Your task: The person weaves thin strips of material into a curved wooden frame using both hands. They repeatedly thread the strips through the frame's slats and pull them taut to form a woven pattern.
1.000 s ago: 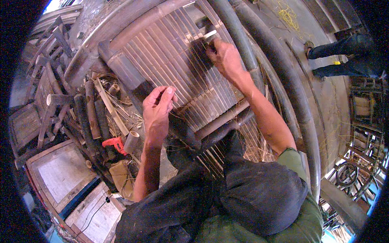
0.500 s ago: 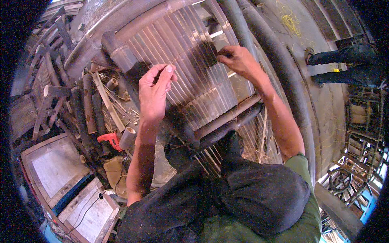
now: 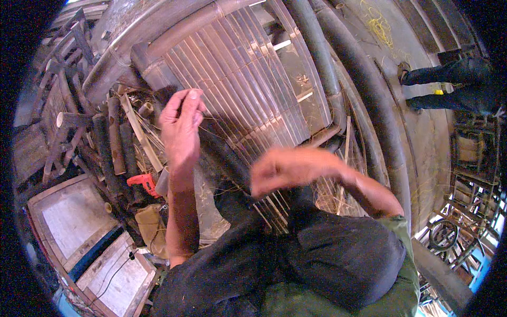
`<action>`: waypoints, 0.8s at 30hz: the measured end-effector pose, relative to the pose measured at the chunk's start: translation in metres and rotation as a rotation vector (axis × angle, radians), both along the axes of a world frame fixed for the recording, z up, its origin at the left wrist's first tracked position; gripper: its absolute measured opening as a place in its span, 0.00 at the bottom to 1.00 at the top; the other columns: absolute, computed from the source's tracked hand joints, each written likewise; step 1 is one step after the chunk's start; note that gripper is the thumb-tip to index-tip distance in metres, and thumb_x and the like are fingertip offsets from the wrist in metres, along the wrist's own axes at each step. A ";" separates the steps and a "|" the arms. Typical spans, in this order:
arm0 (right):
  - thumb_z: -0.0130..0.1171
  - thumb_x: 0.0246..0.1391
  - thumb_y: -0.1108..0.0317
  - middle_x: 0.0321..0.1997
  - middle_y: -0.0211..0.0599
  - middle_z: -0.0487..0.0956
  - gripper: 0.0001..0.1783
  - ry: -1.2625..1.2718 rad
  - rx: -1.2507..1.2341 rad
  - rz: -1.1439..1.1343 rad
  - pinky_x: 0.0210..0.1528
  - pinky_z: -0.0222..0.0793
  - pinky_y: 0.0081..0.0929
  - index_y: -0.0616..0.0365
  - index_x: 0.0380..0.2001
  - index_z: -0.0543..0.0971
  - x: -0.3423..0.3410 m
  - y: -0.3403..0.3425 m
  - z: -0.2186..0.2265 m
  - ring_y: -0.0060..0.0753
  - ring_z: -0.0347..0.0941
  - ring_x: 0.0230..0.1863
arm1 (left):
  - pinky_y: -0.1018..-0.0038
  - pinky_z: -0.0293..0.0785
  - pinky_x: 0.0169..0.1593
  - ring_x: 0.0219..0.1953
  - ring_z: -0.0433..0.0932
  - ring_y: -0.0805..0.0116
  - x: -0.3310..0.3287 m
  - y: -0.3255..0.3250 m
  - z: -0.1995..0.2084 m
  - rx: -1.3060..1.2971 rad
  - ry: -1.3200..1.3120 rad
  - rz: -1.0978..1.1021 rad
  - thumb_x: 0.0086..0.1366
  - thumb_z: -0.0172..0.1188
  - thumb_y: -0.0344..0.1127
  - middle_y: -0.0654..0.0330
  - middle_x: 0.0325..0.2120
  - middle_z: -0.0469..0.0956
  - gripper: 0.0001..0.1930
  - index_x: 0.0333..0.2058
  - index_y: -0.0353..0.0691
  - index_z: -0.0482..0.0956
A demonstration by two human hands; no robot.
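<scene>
Directly before us, the slatted panel (image 3: 227, 79) lies inside its pole frame (image 3: 317, 50), probably light and stiff, best taken by the slat edges; our left hand (image 3: 181, 129) pinches its fingers together, contents unclear; our right hand (image 3: 293, 170) blurs, its fingers unreadable

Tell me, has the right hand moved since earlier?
Yes: the right hand has moved down the view, toward the near end of the slatted panel.
</scene>
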State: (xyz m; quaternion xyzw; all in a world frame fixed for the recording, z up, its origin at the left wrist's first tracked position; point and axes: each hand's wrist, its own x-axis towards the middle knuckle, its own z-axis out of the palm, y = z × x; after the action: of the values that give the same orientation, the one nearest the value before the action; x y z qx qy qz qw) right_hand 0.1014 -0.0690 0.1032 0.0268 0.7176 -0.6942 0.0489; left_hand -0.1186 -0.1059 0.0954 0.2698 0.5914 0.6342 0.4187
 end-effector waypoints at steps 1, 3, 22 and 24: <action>0.57 0.59 0.58 0.41 0.42 0.81 0.16 -0.010 0.087 -0.108 0.46 0.71 0.32 0.62 0.39 0.79 0.002 0.000 -0.001 0.32 0.77 0.43 | 0.87 0.54 0.24 0.22 0.60 0.85 -0.009 -0.002 -0.002 0.012 -0.038 -0.025 0.67 0.57 0.35 0.68 0.24 0.72 0.09 0.38 0.35 0.79; 0.57 0.59 0.57 0.44 0.45 0.80 0.18 -0.030 0.261 -0.326 0.48 0.71 0.35 0.62 0.42 0.78 0.010 0.001 -0.006 0.39 0.77 0.46 | 0.87 0.55 0.25 0.23 0.61 0.86 -0.013 -0.003 -0.002 0.007 -0.040 -0.006 0.67 0.57 0.36 0.68 0.24 0.72 0.09 0.38 0.35 0.79; 0.66 0.48 0.54 0.32 0.42 0.81 0.21 -0.305 0.509 -1.170 0.40 0.71 0.30 0.62 0.34 0.79 0.007 0.117 -0.071 0.36 0.77 0.36 | 0.86 0.58 0.26 0.23 0.64 0.85 0.016 -0.011 -0.019 -0.105 -0.007 -0.131 0.67 0.58 0.37 0.69 0.23 0.72 0.10 0.37 0.36 0.79; 0.65 0.50 0.56 0.32 0.43 0.82 0.18 -0.320 0.548 -1.148 0.40 0.72 0.30 0.62 0.35 0.80 0.015 0.126 -0.075 0.37 0.78 0.35 | 0.86 0.58 0.26 0.23 0.63 0.85 0.018 -0.010 -0.020 -0.105 -0.021 -0.151 0.66 0.58 0.37 0.69 0.23 0.72 0.10 0.37 0.36 0.79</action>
State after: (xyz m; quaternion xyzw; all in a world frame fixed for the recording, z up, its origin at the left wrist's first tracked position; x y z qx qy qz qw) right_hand 0.1162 0.0565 0.0278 0.5200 0.7239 -0.3897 -0.2317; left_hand -0.1007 -0.1161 0.0754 0.2848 0.5974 0.5716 0.4851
